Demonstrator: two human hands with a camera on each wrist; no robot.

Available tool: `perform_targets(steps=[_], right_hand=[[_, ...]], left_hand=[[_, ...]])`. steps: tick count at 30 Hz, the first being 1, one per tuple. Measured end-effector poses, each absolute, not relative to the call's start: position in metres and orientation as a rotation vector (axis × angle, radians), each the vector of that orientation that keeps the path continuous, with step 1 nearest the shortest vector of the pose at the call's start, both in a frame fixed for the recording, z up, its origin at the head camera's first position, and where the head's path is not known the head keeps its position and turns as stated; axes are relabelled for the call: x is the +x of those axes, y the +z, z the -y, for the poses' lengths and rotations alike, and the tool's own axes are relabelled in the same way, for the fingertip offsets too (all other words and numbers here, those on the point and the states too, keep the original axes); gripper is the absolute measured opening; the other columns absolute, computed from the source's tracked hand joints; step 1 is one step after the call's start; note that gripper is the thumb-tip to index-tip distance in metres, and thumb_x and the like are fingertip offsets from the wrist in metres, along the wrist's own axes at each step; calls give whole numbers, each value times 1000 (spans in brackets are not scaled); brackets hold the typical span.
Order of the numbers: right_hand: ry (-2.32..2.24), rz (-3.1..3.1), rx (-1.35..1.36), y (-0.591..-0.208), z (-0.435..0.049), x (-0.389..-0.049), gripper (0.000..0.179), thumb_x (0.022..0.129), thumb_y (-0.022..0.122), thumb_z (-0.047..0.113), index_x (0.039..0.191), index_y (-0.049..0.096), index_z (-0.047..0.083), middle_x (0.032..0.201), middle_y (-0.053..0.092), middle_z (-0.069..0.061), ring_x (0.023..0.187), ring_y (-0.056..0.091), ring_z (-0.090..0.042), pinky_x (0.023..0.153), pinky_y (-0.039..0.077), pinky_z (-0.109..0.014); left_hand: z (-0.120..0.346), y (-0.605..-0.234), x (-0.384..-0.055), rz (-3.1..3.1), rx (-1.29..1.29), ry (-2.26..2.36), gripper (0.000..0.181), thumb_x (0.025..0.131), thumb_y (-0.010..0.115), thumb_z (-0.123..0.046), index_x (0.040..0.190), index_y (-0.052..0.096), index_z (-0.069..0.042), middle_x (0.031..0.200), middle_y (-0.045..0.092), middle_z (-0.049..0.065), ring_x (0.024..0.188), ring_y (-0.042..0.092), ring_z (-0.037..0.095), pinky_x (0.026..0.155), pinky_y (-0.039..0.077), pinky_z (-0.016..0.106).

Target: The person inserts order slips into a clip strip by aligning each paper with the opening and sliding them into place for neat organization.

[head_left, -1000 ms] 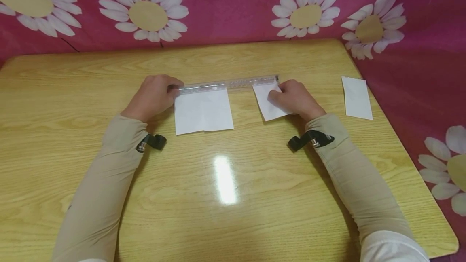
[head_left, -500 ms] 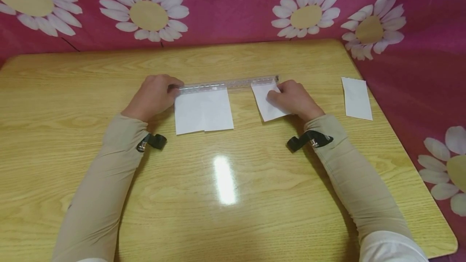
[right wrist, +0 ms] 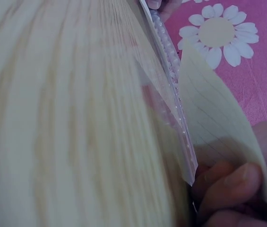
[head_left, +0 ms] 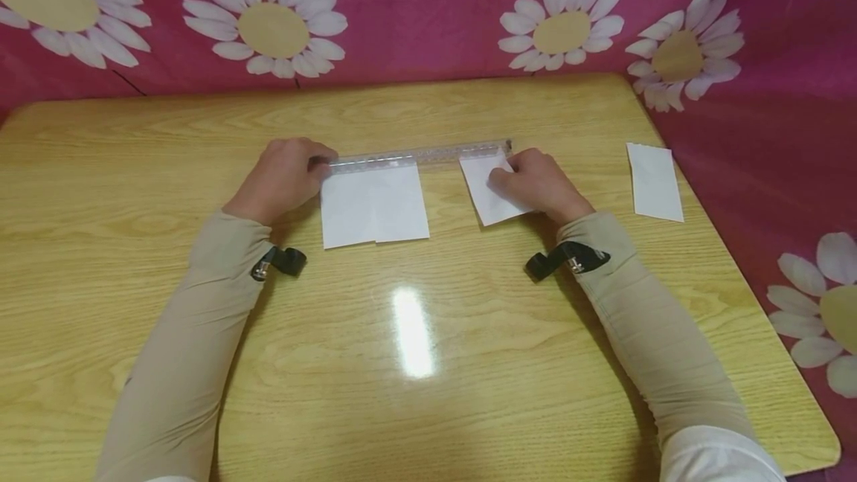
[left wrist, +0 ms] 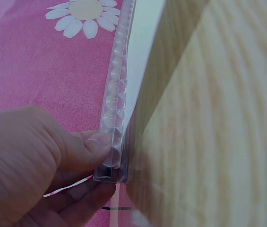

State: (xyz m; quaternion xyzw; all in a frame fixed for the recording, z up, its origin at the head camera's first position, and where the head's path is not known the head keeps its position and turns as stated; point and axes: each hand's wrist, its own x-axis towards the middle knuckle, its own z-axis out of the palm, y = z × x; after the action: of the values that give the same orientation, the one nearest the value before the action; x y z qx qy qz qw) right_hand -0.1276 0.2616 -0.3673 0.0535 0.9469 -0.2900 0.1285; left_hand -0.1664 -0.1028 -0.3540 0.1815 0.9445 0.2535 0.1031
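A clear plastic ticket rail [head_left: 435, 155] with a row of round balls inside lies across the table. My left hand [head_left: 281, 175] pinches its left end, thumb [left wrist: 98, 144] on top in the left wrist view. Two white paper slips [head_left: 375, 203] sit side by side below the rail's left half, their top edges behind or inside it. My right hand [head_left: 541, 183] pinches a third paper slip [head_left: 485, 188] between thumb and fingers. That slip's upper edge meets the rail near its right end. In the right wrist view the slip [right wrist: 213, 109] is bent, with faint lines.
Another white paper slip [head_left: 656, 183] lies near the right edge of the wood-grain table [head_left: 321, 363]. A pink cloth [head_left: 415, 21] with daisies hangs behind the table and along its right side.
My right hand has slid slightly left along the rail, carrying the paper slip with it. My left hand and the two slips beside it stay in place.
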Motion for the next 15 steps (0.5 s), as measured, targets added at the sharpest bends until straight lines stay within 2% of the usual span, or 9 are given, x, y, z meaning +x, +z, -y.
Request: perform_targets(steps=[6, 15], right_hand=[[-845, -2756, 165, -366, -260, -127, 36, 92, 52, 34, 91, 74, 6, 84, 68, -10, 75, 61, -23, 63, 48, -29], [-833, -2764, 171, -366, -258, -127, 35, 92, 51, 34, 87, 72, 7, 82, 65, -9, 75, 59, -23, 63, 46, -29]], left_hand=[[103, -355, -166, -2801, 545, 743, 36, 103, 57, -8, 138, 66, -4, 137, 67, 20, 108, 57, 33, 98, 51, 48], [103, -356, -167, -2812, 566, 742, 36, 102, 56, -7, 137, 67, -4, 136, 68, 21, 106, 57, 32, 97, 51, 47]])
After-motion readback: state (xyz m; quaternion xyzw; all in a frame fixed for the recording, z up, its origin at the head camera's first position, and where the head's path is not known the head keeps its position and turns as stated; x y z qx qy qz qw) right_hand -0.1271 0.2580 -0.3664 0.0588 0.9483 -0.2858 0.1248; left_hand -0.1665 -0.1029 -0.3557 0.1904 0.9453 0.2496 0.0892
